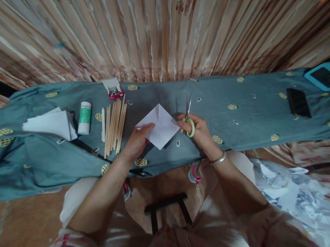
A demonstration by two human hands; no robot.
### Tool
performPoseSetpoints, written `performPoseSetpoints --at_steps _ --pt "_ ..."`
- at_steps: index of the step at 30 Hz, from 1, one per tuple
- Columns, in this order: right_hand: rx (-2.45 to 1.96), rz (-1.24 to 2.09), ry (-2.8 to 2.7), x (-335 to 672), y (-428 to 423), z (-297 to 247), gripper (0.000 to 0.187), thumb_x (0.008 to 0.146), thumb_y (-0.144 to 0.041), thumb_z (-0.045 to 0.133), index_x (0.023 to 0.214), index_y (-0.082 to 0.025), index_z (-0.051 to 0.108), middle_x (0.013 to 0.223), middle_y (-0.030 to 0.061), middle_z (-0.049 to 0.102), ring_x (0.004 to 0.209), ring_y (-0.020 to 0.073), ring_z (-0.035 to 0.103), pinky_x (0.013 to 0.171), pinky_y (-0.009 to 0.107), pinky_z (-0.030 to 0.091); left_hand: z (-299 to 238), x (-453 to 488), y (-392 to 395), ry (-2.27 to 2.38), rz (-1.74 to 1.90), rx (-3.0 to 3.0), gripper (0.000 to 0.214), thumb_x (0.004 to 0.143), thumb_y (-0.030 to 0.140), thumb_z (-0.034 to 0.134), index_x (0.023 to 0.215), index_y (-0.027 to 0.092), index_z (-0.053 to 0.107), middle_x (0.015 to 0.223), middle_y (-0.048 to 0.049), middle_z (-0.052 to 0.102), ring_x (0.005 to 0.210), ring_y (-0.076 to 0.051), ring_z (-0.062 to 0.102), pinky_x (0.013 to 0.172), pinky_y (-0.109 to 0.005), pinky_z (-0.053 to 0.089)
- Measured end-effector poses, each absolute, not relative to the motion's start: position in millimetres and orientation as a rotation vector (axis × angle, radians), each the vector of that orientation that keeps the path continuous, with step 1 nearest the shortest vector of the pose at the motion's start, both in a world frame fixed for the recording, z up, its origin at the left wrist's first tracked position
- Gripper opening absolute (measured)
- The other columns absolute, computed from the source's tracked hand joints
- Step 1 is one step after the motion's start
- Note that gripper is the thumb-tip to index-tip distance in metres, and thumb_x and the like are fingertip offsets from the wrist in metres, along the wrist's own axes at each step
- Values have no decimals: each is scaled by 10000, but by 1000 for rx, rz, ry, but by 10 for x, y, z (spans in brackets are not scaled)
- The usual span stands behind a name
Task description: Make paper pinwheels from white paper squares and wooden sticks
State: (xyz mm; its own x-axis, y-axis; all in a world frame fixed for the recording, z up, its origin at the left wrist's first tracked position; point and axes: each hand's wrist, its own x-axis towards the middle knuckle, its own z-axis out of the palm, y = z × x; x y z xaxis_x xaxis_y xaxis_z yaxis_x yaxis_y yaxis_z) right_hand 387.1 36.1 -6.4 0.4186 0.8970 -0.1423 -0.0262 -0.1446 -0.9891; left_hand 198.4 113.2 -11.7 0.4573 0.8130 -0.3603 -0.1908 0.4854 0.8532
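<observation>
Above tablecloth (260,112), paper (164,130) apparently part-hides left hand (136,143).

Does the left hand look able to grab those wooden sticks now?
Probably yes: the wooden sticks lie close by, uncovered, though the left hand would likely need to release the white paper first.

I can't read any words or numbers here. The green label (85,116) on the white tube (84,128) and the cloth's (257,116) little patches (178,143) look too tiny.
</observation>
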Motion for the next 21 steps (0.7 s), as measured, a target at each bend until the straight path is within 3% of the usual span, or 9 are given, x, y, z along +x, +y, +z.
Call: performPoseSetpoints --at_steps 5,11,17,21 --pt "-1522 998 -839 3835 371 -31 426 571 -535 806 810 -211 668 547 -80 464 517 82 382 507 244 319 -189 1990 1107 872 687 856 244 661 314 781 817 149 694 717 -41 689 635 -176 617 557 -264 482" --pt "-1501 1104 -839 3817 362 -85 415 550 -500 813 797 -211 648 584 -76 489 531 76 386 497 231 299 -187 1998 1119 870 687 819 282 703 315 775 912 143 697 795 -61 726 735 -221 671 640 -302 525" --pt "-1455 1076 -631 3730 396 -98 389 487 -396 825 781 -213 647 562 -92 503 499 67 399 495 224 346 -80 2008 1104 712 675 653 360 855 482 643 1030 172 690 982 -104 756 1048 -296 689 844 -382 578" --pt "-1404 1045 -468 3642 433 -109 421 455 -404 851 747 -211 618 547 -93 530 481 64 421 497 224 368 -52 2059 971 642 677 649 386 815 483 699 1068 191 689 1141 -107 733 1226 -330 606 946 -447 556"
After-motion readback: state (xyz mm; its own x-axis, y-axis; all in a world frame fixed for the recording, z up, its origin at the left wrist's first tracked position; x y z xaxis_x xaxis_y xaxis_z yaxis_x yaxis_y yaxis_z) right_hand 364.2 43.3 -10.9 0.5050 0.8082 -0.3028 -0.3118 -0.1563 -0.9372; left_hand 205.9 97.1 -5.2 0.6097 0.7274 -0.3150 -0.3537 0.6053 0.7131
